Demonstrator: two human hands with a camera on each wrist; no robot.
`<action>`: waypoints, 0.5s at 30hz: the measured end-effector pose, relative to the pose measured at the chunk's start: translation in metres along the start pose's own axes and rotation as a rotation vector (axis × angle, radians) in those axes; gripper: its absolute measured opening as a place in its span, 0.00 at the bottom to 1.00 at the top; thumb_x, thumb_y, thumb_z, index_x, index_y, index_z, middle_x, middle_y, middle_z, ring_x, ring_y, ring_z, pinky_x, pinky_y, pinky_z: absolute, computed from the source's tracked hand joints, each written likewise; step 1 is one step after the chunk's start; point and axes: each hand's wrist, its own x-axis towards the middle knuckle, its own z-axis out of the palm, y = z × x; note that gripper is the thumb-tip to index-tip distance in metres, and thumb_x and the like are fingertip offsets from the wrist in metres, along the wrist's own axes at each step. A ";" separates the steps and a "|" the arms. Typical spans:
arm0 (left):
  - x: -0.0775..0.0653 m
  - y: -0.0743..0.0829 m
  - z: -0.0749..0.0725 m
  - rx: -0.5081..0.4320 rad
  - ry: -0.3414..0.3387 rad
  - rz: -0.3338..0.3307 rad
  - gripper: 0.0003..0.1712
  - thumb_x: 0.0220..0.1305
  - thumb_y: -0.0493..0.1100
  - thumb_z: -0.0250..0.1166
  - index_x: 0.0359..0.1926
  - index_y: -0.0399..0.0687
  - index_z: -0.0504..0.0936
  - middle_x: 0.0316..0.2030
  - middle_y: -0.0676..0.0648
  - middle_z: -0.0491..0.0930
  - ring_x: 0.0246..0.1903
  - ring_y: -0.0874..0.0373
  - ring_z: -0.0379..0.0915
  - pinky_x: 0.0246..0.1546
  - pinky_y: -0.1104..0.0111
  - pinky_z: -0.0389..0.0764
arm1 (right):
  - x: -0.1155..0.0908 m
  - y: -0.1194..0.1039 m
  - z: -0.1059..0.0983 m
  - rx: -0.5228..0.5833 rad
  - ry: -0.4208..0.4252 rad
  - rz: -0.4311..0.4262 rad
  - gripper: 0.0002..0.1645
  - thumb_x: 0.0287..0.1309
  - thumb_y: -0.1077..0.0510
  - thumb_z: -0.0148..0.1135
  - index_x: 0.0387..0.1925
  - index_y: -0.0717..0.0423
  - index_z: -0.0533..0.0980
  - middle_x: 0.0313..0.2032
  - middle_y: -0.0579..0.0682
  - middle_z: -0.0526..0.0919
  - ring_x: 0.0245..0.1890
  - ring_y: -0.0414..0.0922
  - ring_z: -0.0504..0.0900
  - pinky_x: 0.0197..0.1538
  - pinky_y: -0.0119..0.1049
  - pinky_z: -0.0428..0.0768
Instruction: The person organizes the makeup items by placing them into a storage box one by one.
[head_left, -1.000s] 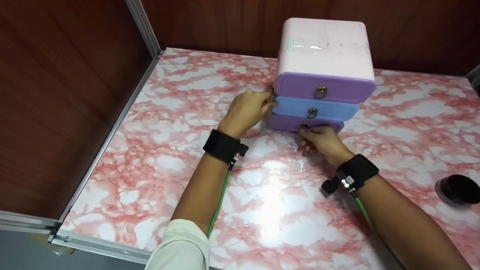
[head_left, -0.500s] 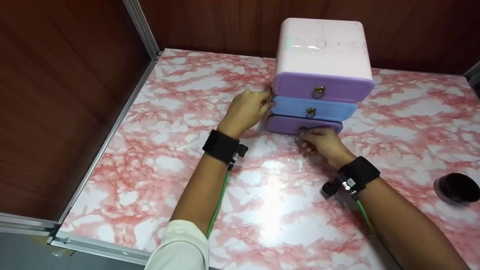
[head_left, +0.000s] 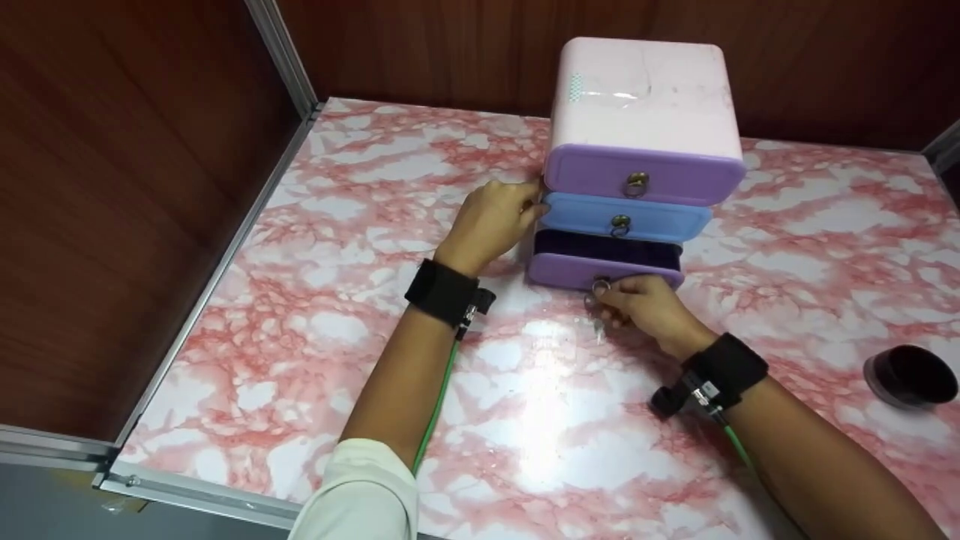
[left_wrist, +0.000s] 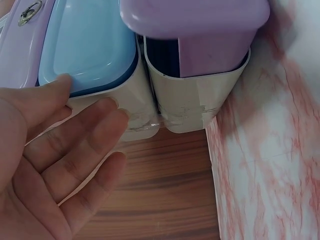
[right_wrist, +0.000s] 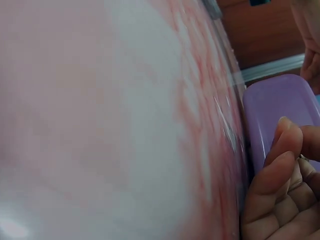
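A small drawer cabinet [head_left: 645,90] has a pale pink top and three drawers with ring handles. Its top purple drawer [head_left: 686,178] and middle blue drawer [head_left: 667,219] are closed; the bottom purple drawer [head_left: 559,271] stands part way out, dark inside. My right hand [head_left: 649,307] pinches the ring handle [head_left: 601,286] of that bottom drawer between thumb and fingers. My left hand [head_left: 491,225] steadies the cabinet's left side. In the left wrist view, its thumb touches the edge of the blue drawer front [left_wrist: 95,40], and the other fingers extend loosely along the side wall.
A round black container [head_left: 911,375] stands to the right on the red-and-white marbled table [head_left: 315,330]. Brown wooden panels [head_left: 150,187] rise behind and on the left, with metal rails [head_left: 210,277] along the table edges. Clear tape shows on the cabinet.
The bottom drawer has come out toward me, showing its dark inside, as my right hand drew back with the ring handle. My left hand has stayed in place.
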 end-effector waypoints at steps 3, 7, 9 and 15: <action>0.000 0.000 0.001 -0.007 -0.001 0.002 0.13 0.67 0.53 0.63 0.40 0.49 0.84 0.27 0.52 0.82 0.26 0.58 0.74 0.30 0.62 0.75 | -0.006 0.002 0.001 0.011 -0.018 0.009 0.22 0.66 0.55 0.61 0.41 0.76 0.78 0.30 0.57 0.84 0.23 0.41 0.79 0.29 0.32 0.81; 0.000 -0.001 0.001 -0.012 -0.002 0.003 0.13 0.67 0.53 0.63 0.39 0.49 0.84 0.26 0.51 0.81 0.26 0.58 0.74 0.29 0.62 0.75 | -0.016 0.005 0.003 0.034 -0.054 0.023 0.23 0.67 0.54 0.60 0.42 0.76 0.77 0.30 0.57 0.83 0.23 0.42 0.78 0.30 0.34 0.82; 0.000 -0.001 0.001 -0.012 0.001 0.006 0.13 0.67 0.53 0.63 0.39 0.49 0.84 0.26 0.51 0.81 0.26 0.57 0.74 0.29 0.61 0.75 | -0.021 0.007 0.004 0.027 -0.062 0.025 0.23 0.68 0.53 0.59 0.40 0.75 0.77 0.29 0.56 0.82 0.23 0.43 0.78 0.29 0.34 0.81; 0.000 -0.001 0.001 -0.013 0.008 0.012 0.12 0.67 0.53 0.63 0.41 0.50 0.84 0.25 0.52 0.79 0.24 0.58 0.73 0.29 0.62 0.74 | -0.035 0.012 0.010 0.022 -0.087 0.021 0.22 0.70 0.54 0.57 0.40 0.74 0.77 0.28 0.58 0.82 0.23 0.44 0.79 0.27 0.35 0.81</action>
